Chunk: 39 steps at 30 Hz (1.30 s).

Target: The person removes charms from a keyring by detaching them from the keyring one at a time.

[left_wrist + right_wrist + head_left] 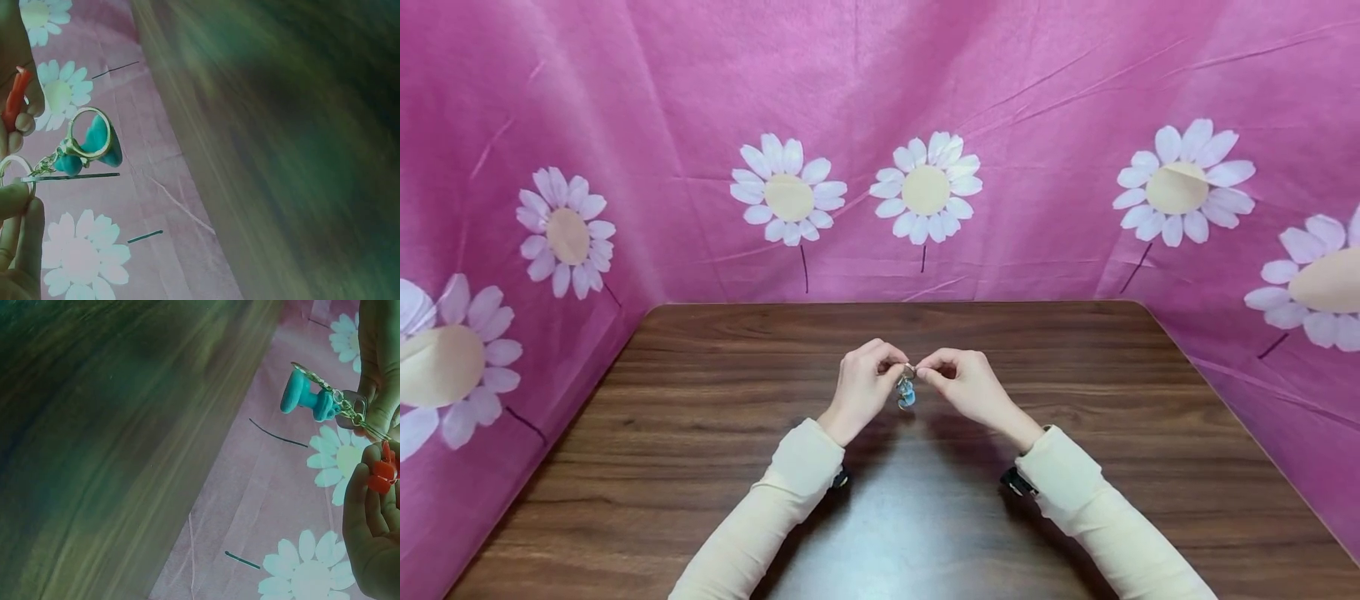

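Note:
A keychain hangs between the hands, with a turquoise charm dangling at its lower end. My left hand pinches the keychain's metal split ring between thumb and fingers. From the ring run a short gold chain and a thin flat piece seen edge-on. A gold hoop stands beside the turquoise charm. Opposite, my right hand has thumb and forefinger together, holding a small red-orange piece. The fingertips nearly meet, and whether that piece joins the ring cannot be made out.
Both hands are above a brown wood-grain table. A pink cloth printed with white daisies rises behind the table and along both sides. Dark wrist straps show below the rolled cream sleeves.

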Motion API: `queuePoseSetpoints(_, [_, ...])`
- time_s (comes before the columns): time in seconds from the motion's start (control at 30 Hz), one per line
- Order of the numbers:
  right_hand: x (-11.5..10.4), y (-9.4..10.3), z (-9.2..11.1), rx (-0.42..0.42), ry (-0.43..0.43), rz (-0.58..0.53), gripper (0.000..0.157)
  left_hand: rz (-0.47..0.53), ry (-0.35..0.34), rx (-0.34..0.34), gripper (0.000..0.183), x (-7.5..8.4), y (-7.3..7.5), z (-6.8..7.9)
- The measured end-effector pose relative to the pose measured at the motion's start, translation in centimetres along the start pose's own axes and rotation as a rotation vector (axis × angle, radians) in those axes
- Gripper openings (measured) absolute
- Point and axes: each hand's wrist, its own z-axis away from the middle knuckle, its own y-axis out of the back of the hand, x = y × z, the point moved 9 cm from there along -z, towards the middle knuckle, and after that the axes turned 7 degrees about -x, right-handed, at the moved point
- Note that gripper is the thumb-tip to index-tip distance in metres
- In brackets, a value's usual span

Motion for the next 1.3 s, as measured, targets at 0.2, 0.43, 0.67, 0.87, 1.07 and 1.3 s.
queuePoseSetpoints(0.2, [-0.1, -0.3, 0.0, 0.003, 0.004, -0.005, 0.008, 0.082, 0.063, -0.006, 0.006, -1.1, 0.0, 0.1])
queuePoseSetpoints(0.43, [-0.3, -0.6, -0.2, 0.0, 0.014, -0.049, 0.006, 0.321, 0.263, 0.013, 0.004, -3.1, -0.1, 0.5])
queuePoseSetpoints(0.67, [0.5, -0.5, -0.2, 0.006, -0.034, -0.093, 0.007, 0.433, 0.405, 0.03, 0.008, -4.1, -0.4, 0.7])
queuePoseSetpoints(0.87, [1.0, -0.6, -0.5, 0.0, -0.037, -0.126, 0.008, 0.529, 0.475, 0.037, 0.009, -4.6, -0.9, 1.0])
queuePoseSetpoints(1.07, [1.6, -0.9, -0.7, -0.019, -0.045, -0.152, 0.009, 0.637, 0.553, 0.026, 0.013, -5.1, -1.6, 1.5])
queuePoseSetpoints(1.3, [2.3, -0.4, -0.5, 0.012, -0.06, -0.13, 0.009, 0.57, 0.466, -0.076, 0.012, -2.9, -1.1, 0.8])
